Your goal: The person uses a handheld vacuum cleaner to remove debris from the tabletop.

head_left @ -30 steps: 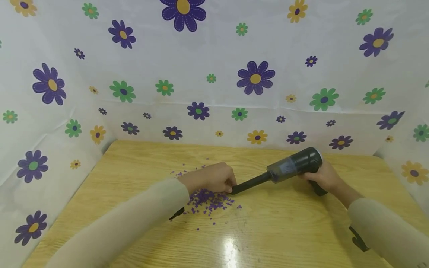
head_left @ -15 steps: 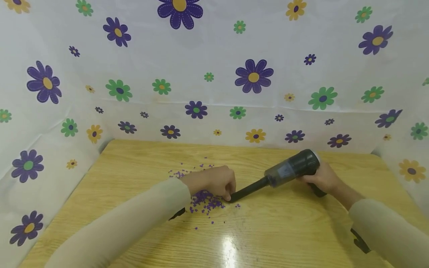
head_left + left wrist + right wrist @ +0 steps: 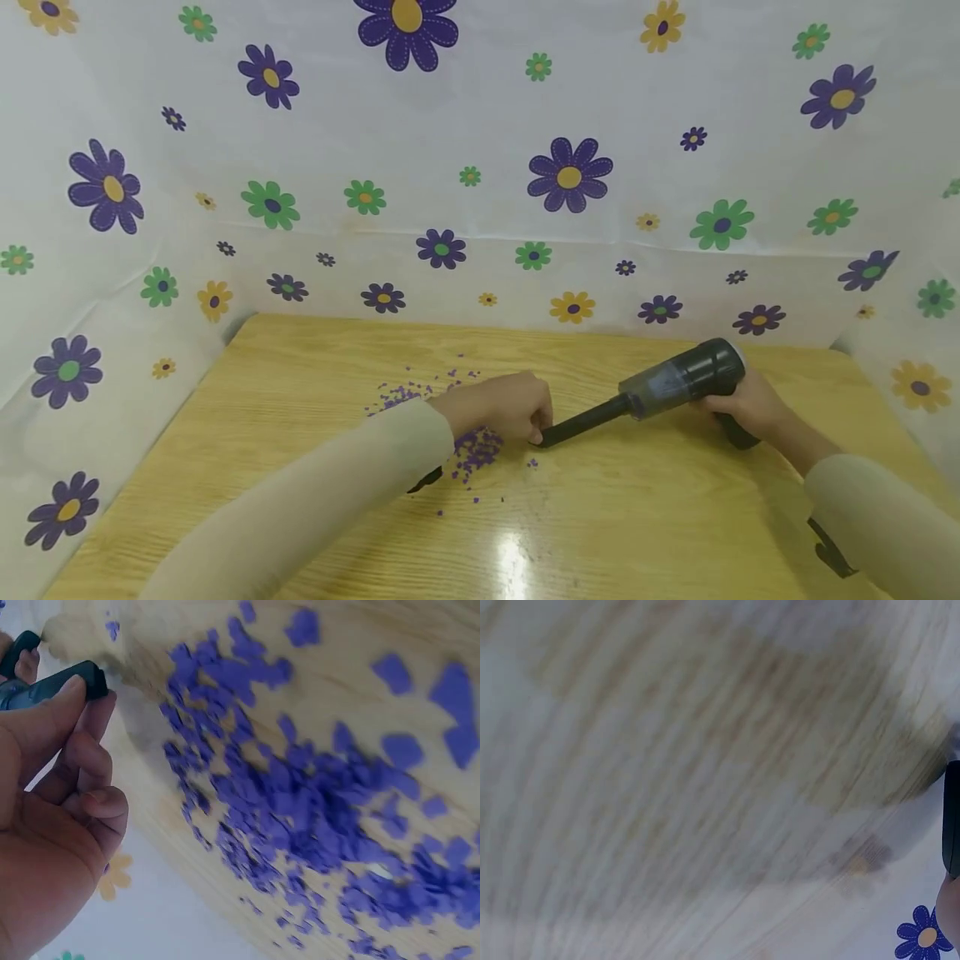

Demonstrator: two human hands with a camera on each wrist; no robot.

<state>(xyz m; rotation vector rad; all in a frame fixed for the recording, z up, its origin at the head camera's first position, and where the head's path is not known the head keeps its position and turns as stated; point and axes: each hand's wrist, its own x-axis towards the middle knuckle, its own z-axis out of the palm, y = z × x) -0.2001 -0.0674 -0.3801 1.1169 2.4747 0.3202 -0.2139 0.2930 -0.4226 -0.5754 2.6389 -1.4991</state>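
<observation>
A black handheld vacuum cleaner (image 3: 678, 379) with a see-through dust cup lies slanted over the wooden table. My right hand (image 3: 757, 404) grips its handle from the right. At the other end, my left hand (image 3: 521, 407) pinches the tip of the long narrow nozzle (image 3: 585, 421) between thumb and fingers. The left wrist view shows the thumb on top of the nozzle end (image 3: 90, 681) and the other fingers curled below. Small purple scraps (image 3: 300, 802) lie heaped and scattered beside and beneath the left wrist; the forearm hides part of them in the head view.
The wooden table (image 3: 637, 517) meets a white flower-print cloth (image 3: 480, 125) at its back and sides. Stray purple scraps (image 3: 461, 375) dot the tabletop behind the left forearm, and a few more lie near its front.
Both hands and the vacuum cleaner have shifted right over the last half second, after dipping slightly toward the front. The left forearm now covers a different part of the scraps. Both grips stay the same.
</observation>
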